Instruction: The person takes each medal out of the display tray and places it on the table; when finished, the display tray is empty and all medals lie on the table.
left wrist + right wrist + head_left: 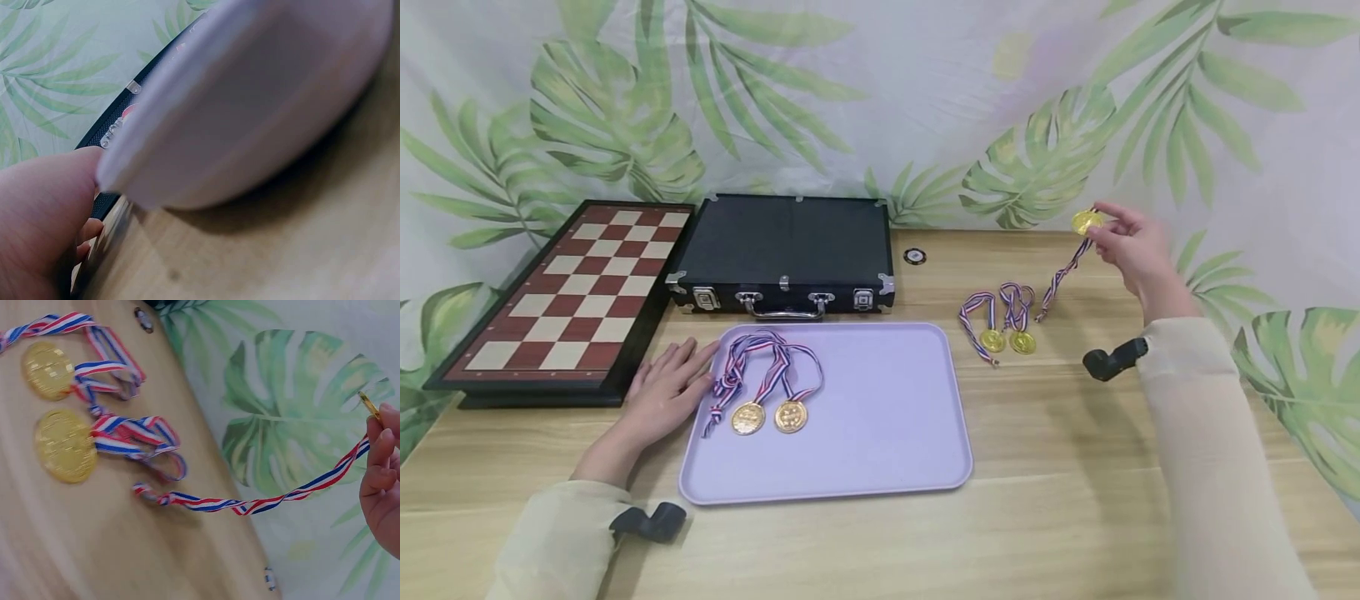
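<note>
High at the right, my right hand (pixel 1131 242) pinches a gold medal (pixel 1086 222) between thumb and fingers. Its red, white and blue ribbon (pixel 256 506) hangs down, the knotted end low over the table. Two more gold medals (pixel 992 340) lie on the wood just left of that ribbon, their ribbons bunched behind them. My left hand (pixel 670 396) rests flat by the left rim of a lilac tray (pixel 880 417), fingers extended beside it. On the tray's left part are two gold medals (pixel 748 418) with tangled ribbons.
Behind the tray stands a black case (pixel 790 242) with silver corners and a handle. A red-and-cream chessboard (pixel 580 292) lies at the left, close to my left hand. One round chip (pixel 915 257) sits right of the case; another small chip (pixel 269 579) shows near the table's back edge.
</note>
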The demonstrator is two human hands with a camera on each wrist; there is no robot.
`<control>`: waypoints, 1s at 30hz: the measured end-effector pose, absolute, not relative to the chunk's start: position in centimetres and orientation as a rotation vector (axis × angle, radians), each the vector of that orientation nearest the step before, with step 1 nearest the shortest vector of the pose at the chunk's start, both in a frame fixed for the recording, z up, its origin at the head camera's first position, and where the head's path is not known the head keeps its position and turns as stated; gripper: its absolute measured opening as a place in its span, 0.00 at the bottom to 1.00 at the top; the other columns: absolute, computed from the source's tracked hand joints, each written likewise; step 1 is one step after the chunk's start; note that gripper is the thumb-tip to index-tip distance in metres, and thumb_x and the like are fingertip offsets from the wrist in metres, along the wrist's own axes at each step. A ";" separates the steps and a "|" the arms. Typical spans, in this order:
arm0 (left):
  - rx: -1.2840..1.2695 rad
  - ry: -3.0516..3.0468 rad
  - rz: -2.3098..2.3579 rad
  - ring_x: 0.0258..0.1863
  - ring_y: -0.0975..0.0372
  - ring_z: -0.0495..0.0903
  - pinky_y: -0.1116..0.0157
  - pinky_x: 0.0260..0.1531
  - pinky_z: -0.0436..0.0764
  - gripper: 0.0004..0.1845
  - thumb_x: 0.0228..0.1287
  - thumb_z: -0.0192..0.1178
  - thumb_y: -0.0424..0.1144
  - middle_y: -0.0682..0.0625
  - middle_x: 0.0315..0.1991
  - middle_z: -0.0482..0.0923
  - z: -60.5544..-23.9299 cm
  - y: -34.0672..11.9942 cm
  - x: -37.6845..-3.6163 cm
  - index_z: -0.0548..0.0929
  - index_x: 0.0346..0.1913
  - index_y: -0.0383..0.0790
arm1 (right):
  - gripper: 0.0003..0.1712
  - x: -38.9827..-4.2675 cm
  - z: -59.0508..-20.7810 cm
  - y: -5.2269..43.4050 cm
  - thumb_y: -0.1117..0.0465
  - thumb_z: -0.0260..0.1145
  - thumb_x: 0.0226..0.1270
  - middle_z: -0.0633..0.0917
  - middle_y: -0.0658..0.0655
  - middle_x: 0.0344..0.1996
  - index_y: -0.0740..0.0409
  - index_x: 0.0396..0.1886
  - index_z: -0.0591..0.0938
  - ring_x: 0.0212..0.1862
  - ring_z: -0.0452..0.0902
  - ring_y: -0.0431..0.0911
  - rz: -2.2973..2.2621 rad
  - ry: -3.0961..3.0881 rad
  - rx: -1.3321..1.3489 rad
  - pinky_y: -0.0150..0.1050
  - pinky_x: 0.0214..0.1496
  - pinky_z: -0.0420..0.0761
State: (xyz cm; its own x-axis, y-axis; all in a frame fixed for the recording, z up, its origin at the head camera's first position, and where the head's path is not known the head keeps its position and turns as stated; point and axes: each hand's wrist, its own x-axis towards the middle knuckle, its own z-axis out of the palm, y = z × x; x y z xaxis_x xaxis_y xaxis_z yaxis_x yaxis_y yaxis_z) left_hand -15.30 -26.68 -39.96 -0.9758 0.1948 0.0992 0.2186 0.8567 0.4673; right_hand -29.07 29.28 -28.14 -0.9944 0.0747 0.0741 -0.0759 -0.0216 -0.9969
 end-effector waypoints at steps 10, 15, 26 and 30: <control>-0.318 -2.981 -0.769 0.61 0.42 0.40 0.43 0.52 0.33 0.26 0.65 0.41 0.47 0.32 0.62 0.48 -39.9 -26.7 -15.3 0.57 0.64 0.45 | 0.29 -26.7 -34.1 29.8 0.67 0.58 0.58 0.73 0.50 0.27 0.62 0.60 0.62 0.25 0.68 0.38 2.023 -2.607 0.009 0.27 0.27 0.71; -0.327 -2.983 -0.763 0.61 0.42 0.40 0.42 0.52 0.32 0.26 0.65 0.40 0.47 0.32 0.62 0.48 -40.1 -26.8 -15.4 0.57 0.65 0.45 | 0.31 -25.5 -36.3 30.4 0.67 0.59 0.57 0.74 0.50 0.28 0.64 0.60 0.61 0.27 0.69 0.39 2.045 -2.707 0.005 0.29 0.28 0.72; -0.329 -2.986 -0.761 0.61 0.42 0.40 0.42 0.52 0.33 0.26 0.65 0.40 0.47 0.31 0.62 0.48 -40.0 -26.7 -15.3 0.56 0.65 0.45 | 0.29 -24.3 -38.4 30.9 0.68 0.59 0.56 0.75 0.52 0.25 0.68 0.58 0.63 0.21 0.68 0.38 1.754 -2.966 0.136 0.29 0.22 0.69; -0.326 -2.982 -0.757 0.61 0.42 0.40 0.42 0.52 0.33 0.26 0.65 0.40 0.47 0.31 0.62 0.48 -40.0 -26.7 -15.3 0.57 0.64 0.45 | 0.27 -23.8 -38.3 30.7 0.69 0.59 0.56 0.75 0.55 0.24 0.70 0.56 0.65 0.19 0.67 0.38 1.672 -2.972 0.209 0.29 0.19 0.68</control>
